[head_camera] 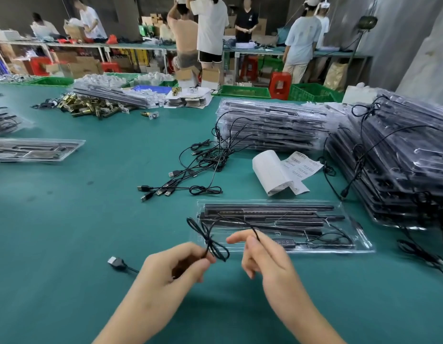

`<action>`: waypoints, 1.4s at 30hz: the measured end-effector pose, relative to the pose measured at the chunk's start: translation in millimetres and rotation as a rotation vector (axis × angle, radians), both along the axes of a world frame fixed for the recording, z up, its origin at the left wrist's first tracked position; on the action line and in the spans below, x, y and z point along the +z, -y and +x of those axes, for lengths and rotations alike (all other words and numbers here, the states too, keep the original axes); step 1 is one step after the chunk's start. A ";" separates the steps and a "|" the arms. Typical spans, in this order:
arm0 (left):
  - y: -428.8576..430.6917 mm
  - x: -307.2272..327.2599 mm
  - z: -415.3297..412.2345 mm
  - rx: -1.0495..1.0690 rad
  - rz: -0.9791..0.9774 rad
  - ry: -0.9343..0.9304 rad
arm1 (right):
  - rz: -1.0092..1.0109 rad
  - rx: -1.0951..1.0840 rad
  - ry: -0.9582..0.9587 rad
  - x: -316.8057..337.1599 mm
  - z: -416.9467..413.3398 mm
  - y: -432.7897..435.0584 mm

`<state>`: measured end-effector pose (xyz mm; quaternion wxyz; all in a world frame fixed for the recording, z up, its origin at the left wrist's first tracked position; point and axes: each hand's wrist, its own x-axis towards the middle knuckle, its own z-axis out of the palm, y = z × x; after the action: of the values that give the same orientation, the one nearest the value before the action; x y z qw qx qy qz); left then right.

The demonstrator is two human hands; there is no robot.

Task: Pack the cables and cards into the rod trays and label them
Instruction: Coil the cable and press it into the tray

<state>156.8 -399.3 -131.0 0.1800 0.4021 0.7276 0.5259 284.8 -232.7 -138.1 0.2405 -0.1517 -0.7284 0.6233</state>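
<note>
Left hand [175,266] has the cable [208,240] pinched right at the waist of its bow-shaped bundle. Right hand [267,256] is just beside it, thumb and forefinger nipping the loose strand that runs off toward the tray [364,242]. So both hands are clamped on the same cable, close together but not touching. The bundle hangs just above the tray's near-left corner, and its USB plug [115,261] trails out on the green table [66,219] to my left. To do this cleanly, I reckon I should keep the pinch on the waist so the loops don't spring open, feed the slack in with the right, and lay the bundle flat in a free pocket beside the black rods [267,208] (the plug needs gathering in too, or it'll drag). Around me there's a tangle of spare cables [198,165] beyond the tray, the label roll [267,170] curled behind it, one tall stack of trays [272,125] at the back and another stack [401,170] crowding my right. A stray lead droops off that right stack near the tray's end and looks likely to snag. I can't make out any cards from here.
</note>
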 end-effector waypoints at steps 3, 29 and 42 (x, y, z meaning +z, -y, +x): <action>-22.7 7.0 17.6 0.130 0.258 0.307 | 0.108 0.081 0.053 -4.5 1.4 10.6; 12.3 85.3 -40.1 -0.140 0.001 -0.348 | 0.632 0.096 0.104 -15.6 -6.0 11.2; -31.3 9.0 6.6 -0.152 -0.107 -0.104 | -0.128 0.017 0.037 12.7 -11.8 -1.0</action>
<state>163.5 -368.0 -122.1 0.2027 0.4728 0.7303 0.4494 272.9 -231.7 -125.4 0.2118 -0.1721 -0.6927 0.6676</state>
